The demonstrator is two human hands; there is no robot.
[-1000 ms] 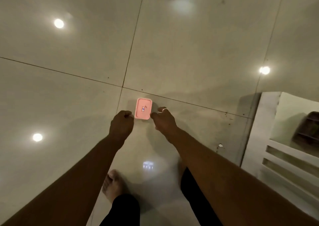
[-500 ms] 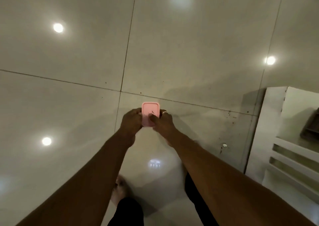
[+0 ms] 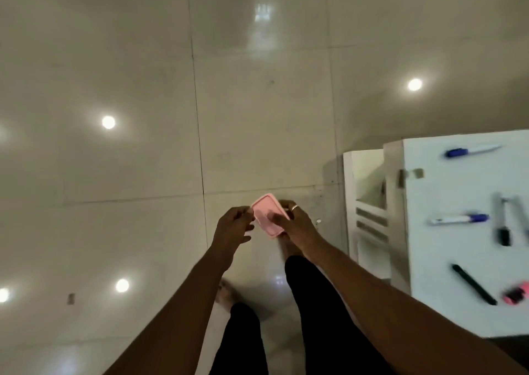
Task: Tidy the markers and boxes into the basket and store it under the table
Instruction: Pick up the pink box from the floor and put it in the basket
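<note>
A small pink box (image 3: 266, 213) is held up over the tiled floor. My right hand (image 3: 296, 224) grips its right side, thumb on its face. My left hand (image 3: 233, 226) is just left of the box, fingers loosely curled, touching its edge at most. On the white table (image 3: 446, 260) at the right lie several markers: a blue-capped one (image 3: 471, 151) at the far end, another blue-capped one (image 3: 458, 219) in the middle, a grey and black one (image 3: 502, 223), a black one (image 3: 473, 284). A pink thing (image 3: 516, 293) lies at the table's near right. No basket shows.
Glossy beige floor tiles (image 3: 128, 174) with light reflections fill the left and centre. A white slatted frame (image 3: 369, 217) stands against the table's left side. My legs in black trousers (image 3: 312, 303) and bare feet are below my hands.
The pink box came up off the floor in both hands and tilted; my left hand has loosened from it. The view swung right, bringing the table top and markers into sight.
</note>
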